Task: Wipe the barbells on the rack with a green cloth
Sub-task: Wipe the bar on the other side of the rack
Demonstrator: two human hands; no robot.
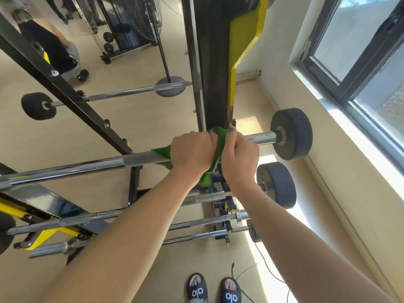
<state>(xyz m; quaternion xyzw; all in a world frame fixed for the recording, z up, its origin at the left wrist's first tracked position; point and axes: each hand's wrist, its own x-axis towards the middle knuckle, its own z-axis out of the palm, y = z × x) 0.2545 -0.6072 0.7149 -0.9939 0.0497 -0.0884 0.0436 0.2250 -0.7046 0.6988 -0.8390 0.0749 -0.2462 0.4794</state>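
Note:
A chrome barbell (91, 166) with a black end weight (294, 136) lies across the black and yellow rack (215, 62). A green cloth (219, 142) is wrapped over the bar near the rack's right upright. My left hand (191, 150) grips the bar through the cloth. My right hand (239, 157) grips the cloth and bar just to its right, the two hands touching. Cloth ends stick out to the left of my left hand and hang below the bar. Several more barbells (205, 196) sit on lower rack pegs.
A mirror (98, 73) behind the rack reflects a barbell, a fan and a crouching person. A window (360, 51) and wall run along the right. My sandalled feet (213, 289) stand on the floor beside a loose black cable (247, 274).

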